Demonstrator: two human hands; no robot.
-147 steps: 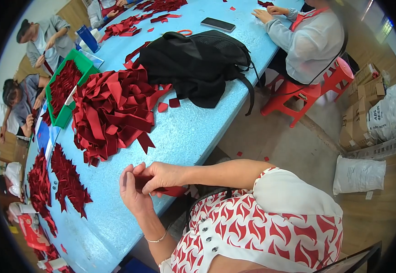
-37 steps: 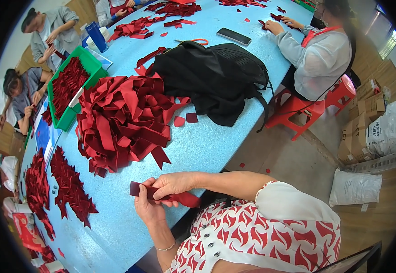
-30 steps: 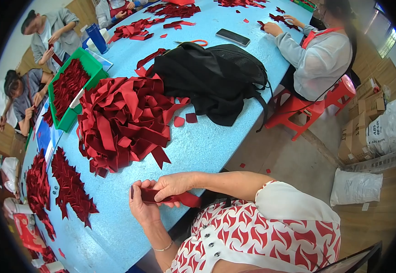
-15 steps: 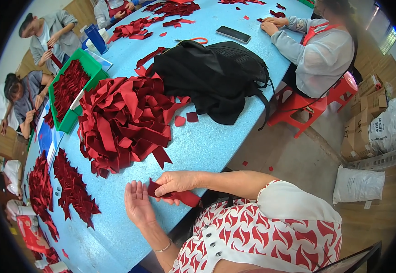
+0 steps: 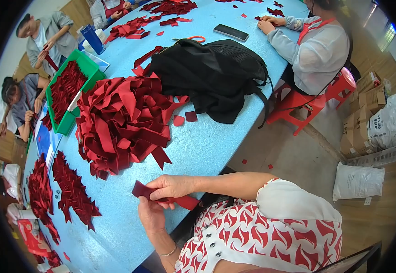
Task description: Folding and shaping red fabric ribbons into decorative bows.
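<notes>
My right hand (image 5: 170, 186) pinches a dark red fabric ribbon strip (image 5: 186, 202) near the table's front edge, thumb on top. One flat end of the strip sticks out to the left past the thumb, and the other hangs toward my lap. From below, my left hand (image 5: 152, 218) meets the left part of the strip; its fingers curl in at the cloth and are partly hidden. Beyond my hands lies a big heap of cut red ribbon strips (image 5: 120, 123). To the left are two piles of folded red ribbon pieces (image 5: 72, 184) (image 5: 40, 193).
A black backpack (image 5: 207, 73), orange-handled scissors (image 5: 195, 38) and a phone (image 5: 231, 32) lie on the blue table (image 5: 116, 218). A green bin (image 5: 86, 66) holds more folded pieces. Co-workers (image 5: 314, 54) sit around it. Red stools (image 5: 300, 109) and a white sack (image 5: 358, 182) stand right.
My left hand has gone from open, palm up beside the strip, to curled against it from below. The strip's end has shifted left in my right hand.
</notes>
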